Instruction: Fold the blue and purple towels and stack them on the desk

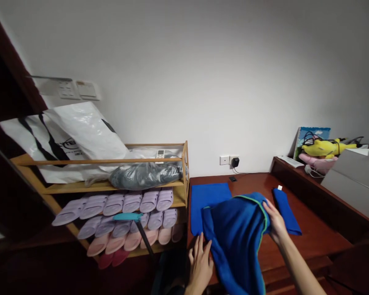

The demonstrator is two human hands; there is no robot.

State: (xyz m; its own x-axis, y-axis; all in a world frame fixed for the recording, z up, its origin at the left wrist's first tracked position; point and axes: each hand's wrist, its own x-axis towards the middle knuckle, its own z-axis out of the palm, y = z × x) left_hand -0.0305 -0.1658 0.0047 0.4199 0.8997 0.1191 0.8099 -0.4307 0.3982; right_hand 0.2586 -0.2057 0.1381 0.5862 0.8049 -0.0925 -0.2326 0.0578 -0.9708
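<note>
A large blue cloth with a green-stitched edge [238, 237] hangs bunched over the front of the reddish-brown desk [320, 241]. My right hand [275, 221] grips its upper right edge, fingers wrapped round the fabric. My left hand [200, 260] is at the desk's front left, fingers spread, its fingertips close to the cloth's left side and the lower edge of a flat blue cloth [207, 194]. That flat cloth lies at the desk's left, partly covered by the large one. A narrow folded blue cloth [285, 211] with a white tag lies to the right of my right hand.
Left of the desk, a wooden rack [184, 192] holds slippers [123, 203], a white bag [80, 139] and a plastic-wrapped dark item [147, 175]. A black plug [235, 162] sits in the wall. On the right ledge are a yellow plush toy [322, 148] and a pale box [353, 176].
</note>
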